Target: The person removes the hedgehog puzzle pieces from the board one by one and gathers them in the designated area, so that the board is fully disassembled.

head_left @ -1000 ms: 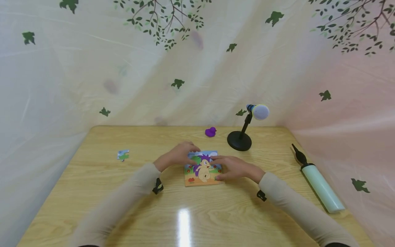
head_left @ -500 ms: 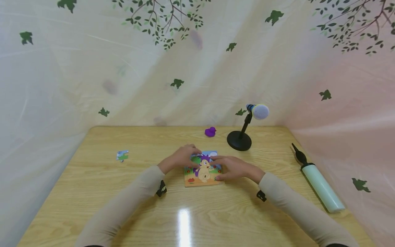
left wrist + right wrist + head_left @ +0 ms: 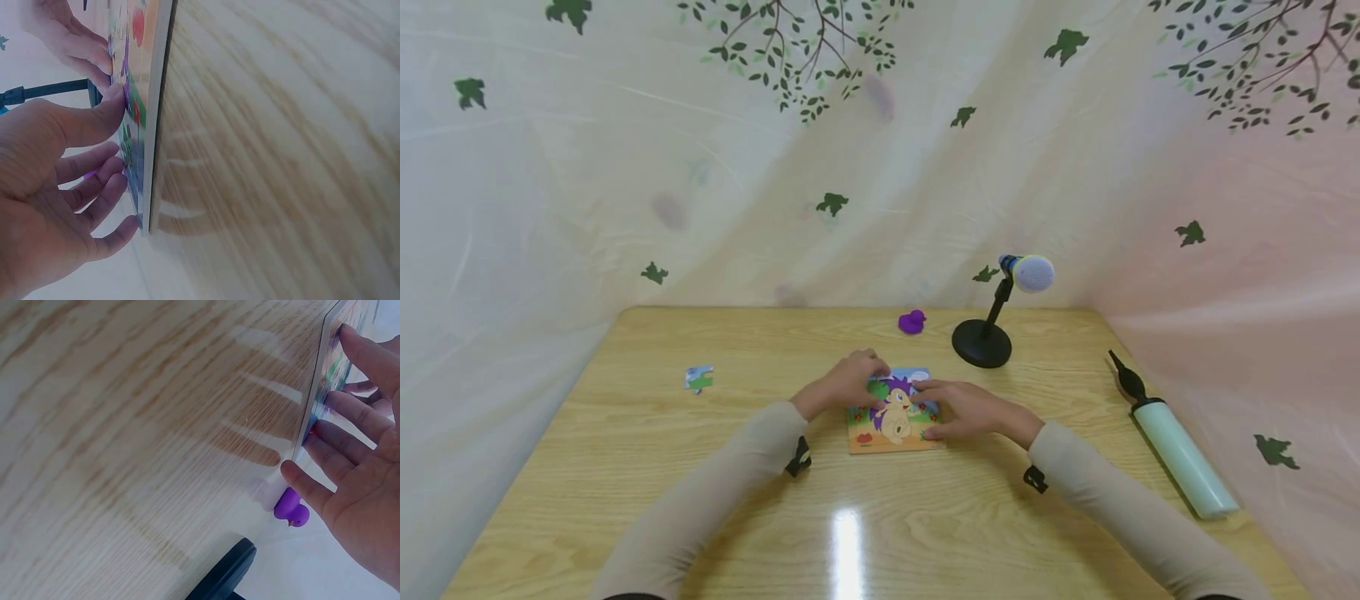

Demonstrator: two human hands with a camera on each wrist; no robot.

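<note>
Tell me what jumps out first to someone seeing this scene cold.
Both hands meet on a colourful puzzle board at the table's centre: the left hand presses its far-left corner, the right hand rests fingers on its right side. One loose puzzle piece lies apart to the left. Behind stand a microphone on its stand and a small purple duck.

Around the puzzle board [image 3: 891, 417], bare table [image 3: 625, 467] lies open to its left and on the near side. Behind it, to the right, stand a microphone stand [image 3: 983, 340] and a purple duck [image 3: 912, 321]; a pump [image 3: 1172, 446] lies far right of it, and a loose puzzle piece [image 3: 699, 377] far left.
</note>
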